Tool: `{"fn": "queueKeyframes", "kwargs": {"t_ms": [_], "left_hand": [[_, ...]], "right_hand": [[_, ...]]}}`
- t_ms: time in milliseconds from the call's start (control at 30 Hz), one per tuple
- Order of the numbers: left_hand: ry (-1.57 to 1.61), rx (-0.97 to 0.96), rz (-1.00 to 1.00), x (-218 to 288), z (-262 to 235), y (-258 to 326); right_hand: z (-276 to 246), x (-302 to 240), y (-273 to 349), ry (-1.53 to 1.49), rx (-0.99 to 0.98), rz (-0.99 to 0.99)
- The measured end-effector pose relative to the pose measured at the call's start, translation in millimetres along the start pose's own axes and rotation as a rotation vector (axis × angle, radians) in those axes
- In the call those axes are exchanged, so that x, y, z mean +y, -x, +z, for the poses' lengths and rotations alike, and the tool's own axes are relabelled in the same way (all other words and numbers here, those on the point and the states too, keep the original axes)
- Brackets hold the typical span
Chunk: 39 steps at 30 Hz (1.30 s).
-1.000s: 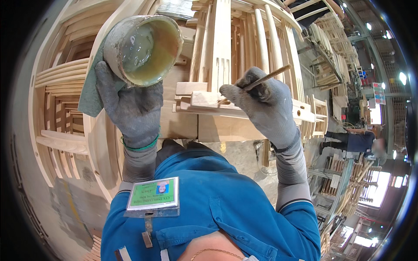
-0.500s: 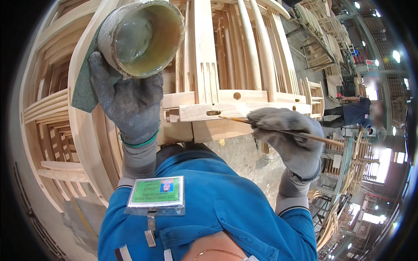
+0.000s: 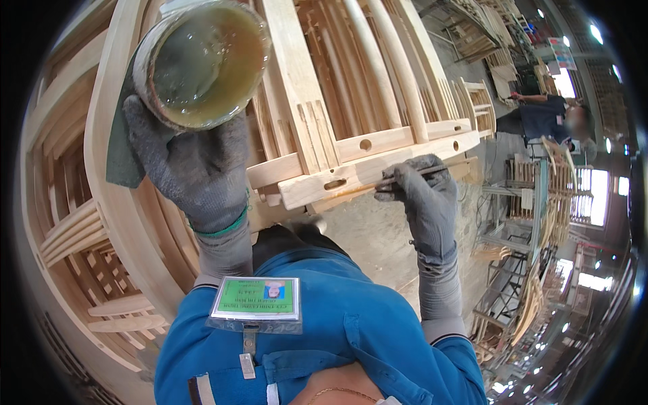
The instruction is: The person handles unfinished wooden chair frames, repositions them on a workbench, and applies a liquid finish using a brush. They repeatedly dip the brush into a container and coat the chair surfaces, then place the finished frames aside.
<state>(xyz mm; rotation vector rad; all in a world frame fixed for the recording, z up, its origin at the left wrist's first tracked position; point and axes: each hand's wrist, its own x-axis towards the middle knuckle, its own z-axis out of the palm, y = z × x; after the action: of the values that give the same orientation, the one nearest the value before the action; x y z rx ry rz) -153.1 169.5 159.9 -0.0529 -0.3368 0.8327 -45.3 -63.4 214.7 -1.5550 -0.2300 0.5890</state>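
Observation:
My left hand [image 3: 192,162], in a grey glove, is wrapped round the base of a round pot [image 3: 143,81]. Its mouth tilts toward me and shows a cloudy yellowish liquid [image 3: 209,67]. A dark green sheet [image 3: 125,158] hangs beside the pot, next to my thumb. My right hand [image 3: 422,199], also gloved, pinches a thin stick [image 3: 432,171] just in front of a pale wooden rail [image 3: 388,166]. The stick's far end is hard to make out against the rail's lower edge. An oval slot [image 3: 335,183] and a round hole open in the rail's face.
Stacked wooden frames [image 3: 101,135] with curved pieces stand close on my left. Slatted chair parts [image 3: 344,67] rise beyond the rail. Another person [image 3: 543,118] stands farther off at the right, near metal racks [image 3: 520,209] of wooden parts.
My right hand has moved left and drawn back from the slot, bringing the stick with it. The pot has shifted slightly left in the view, still held by my left hand.

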Motion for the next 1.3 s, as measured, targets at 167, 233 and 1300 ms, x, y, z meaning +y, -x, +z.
{"fn": "queueKeyframes", "kwargs": {"t_ms": [167, 233, 1300], "left_hand": [[0.022, -0.091, -0.215, 8, 20, 6], [-0.352, -0.032, -0.051, -13, 38, 11], [-0.373, -0.362, -2.033, -512, 78, 664]], "right_hand": [[-15, 0, 4, -0.258, 0.084, -0.100], [-23, 4, 17, -0.370, 0.084, -0.129], [-409, 184, 621, 0.299, 1.655, -0.462]]}}
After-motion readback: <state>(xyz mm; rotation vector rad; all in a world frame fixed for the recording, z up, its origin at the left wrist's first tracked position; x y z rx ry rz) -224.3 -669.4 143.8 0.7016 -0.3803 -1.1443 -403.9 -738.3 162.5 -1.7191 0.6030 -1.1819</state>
